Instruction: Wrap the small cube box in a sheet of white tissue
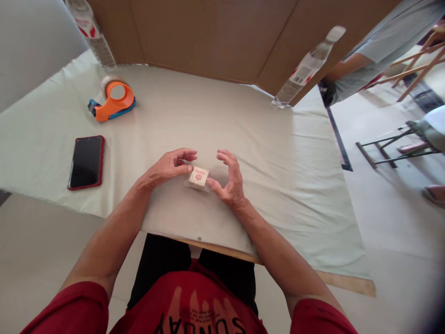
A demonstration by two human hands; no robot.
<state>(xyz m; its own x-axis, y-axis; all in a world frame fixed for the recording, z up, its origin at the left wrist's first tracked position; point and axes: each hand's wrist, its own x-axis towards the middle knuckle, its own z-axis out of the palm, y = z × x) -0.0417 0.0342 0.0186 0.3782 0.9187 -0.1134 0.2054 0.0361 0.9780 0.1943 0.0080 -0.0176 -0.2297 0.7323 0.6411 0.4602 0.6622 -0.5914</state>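
A small cream packet with red print, seemingly in clear wrap, lies on the cloth-covered table close to its front edge. To its left, my left hand is open, the thumb tip at the packet's upper left corner. My right hand is open too, its fingers raised and apart, with the thumb tip near the packet's right side. Whether either thumb presses on the packet, I cannot tell.
An orange tape dispenser and a red-cased phone lie at the left. Two bottles, one left and one right, stand by the cardboard wall at the back. Beyond the right edge are a person and a folding stool.
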